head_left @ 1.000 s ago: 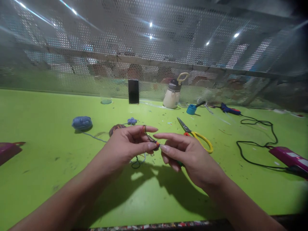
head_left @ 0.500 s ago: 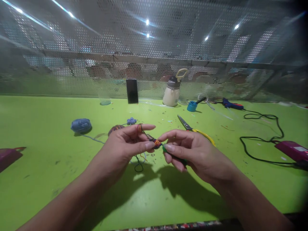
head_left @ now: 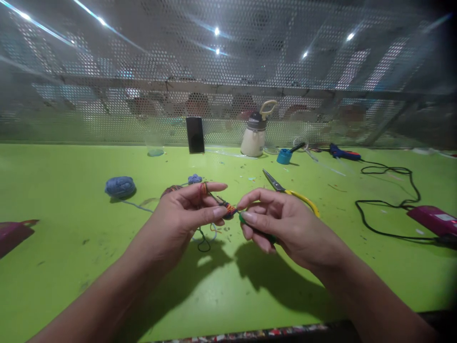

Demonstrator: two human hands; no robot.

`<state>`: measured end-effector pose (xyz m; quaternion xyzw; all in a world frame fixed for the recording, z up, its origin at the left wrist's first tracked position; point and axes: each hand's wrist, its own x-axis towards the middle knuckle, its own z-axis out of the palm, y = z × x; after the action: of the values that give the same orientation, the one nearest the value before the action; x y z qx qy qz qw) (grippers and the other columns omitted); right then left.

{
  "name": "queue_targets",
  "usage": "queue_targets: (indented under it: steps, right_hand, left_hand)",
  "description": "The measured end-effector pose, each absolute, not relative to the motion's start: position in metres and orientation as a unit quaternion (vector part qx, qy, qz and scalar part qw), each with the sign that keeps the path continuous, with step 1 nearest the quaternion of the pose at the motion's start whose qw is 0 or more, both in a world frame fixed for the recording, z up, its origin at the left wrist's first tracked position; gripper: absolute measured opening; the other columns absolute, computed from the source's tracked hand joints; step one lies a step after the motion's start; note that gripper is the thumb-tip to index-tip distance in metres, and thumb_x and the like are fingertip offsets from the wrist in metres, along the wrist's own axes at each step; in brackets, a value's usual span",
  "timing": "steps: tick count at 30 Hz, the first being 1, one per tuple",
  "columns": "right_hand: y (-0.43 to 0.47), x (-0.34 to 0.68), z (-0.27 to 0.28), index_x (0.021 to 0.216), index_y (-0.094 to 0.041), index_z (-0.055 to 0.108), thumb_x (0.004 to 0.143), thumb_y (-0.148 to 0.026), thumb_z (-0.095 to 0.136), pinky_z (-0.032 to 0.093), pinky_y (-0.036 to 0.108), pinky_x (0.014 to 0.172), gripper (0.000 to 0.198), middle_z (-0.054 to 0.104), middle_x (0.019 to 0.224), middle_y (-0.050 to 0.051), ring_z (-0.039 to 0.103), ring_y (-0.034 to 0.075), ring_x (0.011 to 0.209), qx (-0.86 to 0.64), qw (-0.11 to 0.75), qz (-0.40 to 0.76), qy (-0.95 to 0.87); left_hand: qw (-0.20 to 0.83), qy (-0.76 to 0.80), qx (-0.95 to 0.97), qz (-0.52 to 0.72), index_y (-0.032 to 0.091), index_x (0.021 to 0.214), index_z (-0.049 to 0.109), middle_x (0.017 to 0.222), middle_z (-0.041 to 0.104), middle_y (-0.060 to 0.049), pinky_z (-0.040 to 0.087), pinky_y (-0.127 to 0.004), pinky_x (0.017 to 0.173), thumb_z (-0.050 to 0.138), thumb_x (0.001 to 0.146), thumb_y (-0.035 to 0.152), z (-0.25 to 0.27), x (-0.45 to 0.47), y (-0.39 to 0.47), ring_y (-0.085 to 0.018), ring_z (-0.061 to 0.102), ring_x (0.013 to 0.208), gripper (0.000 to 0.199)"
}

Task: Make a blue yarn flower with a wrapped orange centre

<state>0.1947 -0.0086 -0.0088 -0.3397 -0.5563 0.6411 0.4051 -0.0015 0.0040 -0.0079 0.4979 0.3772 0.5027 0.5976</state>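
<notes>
Between thumb and fingers, my left hand (head_left: pixel 189 205) pinches a small multicoloured crochet piece (head_left: pixel 230 209) in orange, red and dark blue. Yarn loops round its raised index finger. My right hand (head_left: pixel 274 216) is closed on a crochet hook with a green handle (head_left: pixel 243 217); the hook's thin shaft runs into the piece. Partly behind my left hand lies a ball of variegated yarn (head_left: pixel 171 189). Loose yarn tails (head_left: pixel 204 240) hang below the piece. A small blue crocheted flower (head_left: pixel 194 178) lies just beyond, its strand leading toward the blue yarn ball (head_left: pixel 120 186) on the left.
Yellow-handled scissors (head_left: pixel 291 190) lie beyond my right hand. Farther back stand a phone (head_left: pixel 195 135), a bottle (head_left: pixel 254 136) and a blue tape-like holder (head_left: pixel 284 156). A glue gun (head_left: pixel 343 153), black cord (head_left: pixel 385 233) and magenta box (head_left: pixel 433 221) are at right. Perforated metal (head_left: pixel 228 71) borders the green table.
The crochet piece and my left fingers have shifted slightly left. The hook shaft shows a little more between the piece and my right fingers. Both hands keep their grips.
</notes>
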Motion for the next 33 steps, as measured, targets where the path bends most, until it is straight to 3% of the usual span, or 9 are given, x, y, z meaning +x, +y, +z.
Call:
queue_targets:
  steps: [33]
  right_hand:
    - [-0.0093, 0.1934, -0.0119, 0.093, -0.017, 0.062, 0.086, -0.027, 0.070, 0.037, 0.015, 0.042, 0.015, 0.065, 0.064, -0.001, 0.052, 0.005, 0.043, -0.348, 0.420, 0.614, -0.570]
  left_hand:
    - [0.600, 0.375, 0.494, 0.505, 0.021, 0.091, 0.077, 0.066, 0.068, 0.004, 0.048, -0.027, 0.076, 0.084, 0.066, 0.017, -0.0074, -0.0019, 0.0023, -0.013, 0.066, 0.070, 0.026]
